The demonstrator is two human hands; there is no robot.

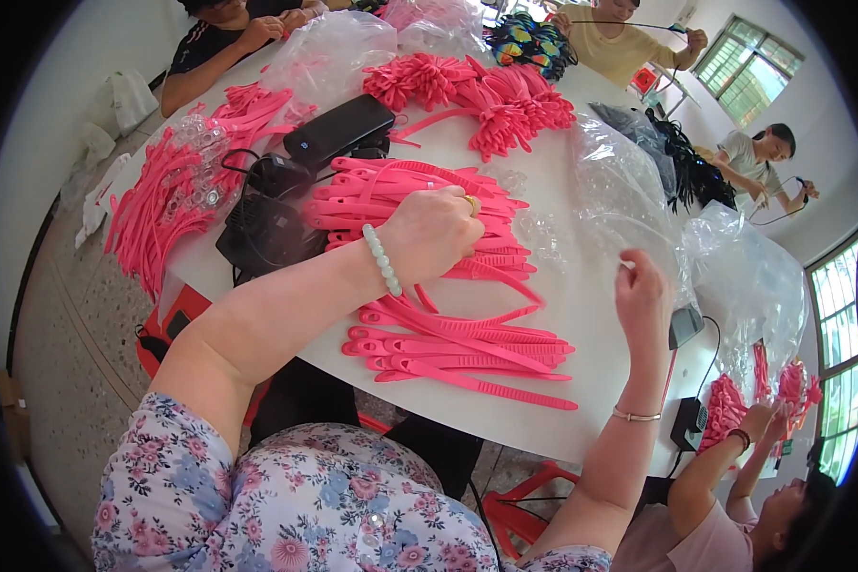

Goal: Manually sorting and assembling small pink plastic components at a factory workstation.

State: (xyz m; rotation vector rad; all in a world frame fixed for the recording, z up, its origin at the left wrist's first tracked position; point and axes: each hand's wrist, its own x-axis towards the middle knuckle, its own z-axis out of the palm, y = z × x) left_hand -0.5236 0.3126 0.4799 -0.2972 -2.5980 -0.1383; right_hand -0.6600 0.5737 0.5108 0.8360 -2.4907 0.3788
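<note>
- A workshop for handwork, it seems, rather than a home.
- Heaps of near-identical pink straps (515,105) crowd a large white counter (582,315), with black straps (686,162) and big clear plastic bags (629,181) among them.
- Several co-workers (615,38) handle straps or cords nearby.
- Around them: plain white walls (19,191), barred windows (750,65), speckled hard floor (86,286), a red stool (520,515).
</note>
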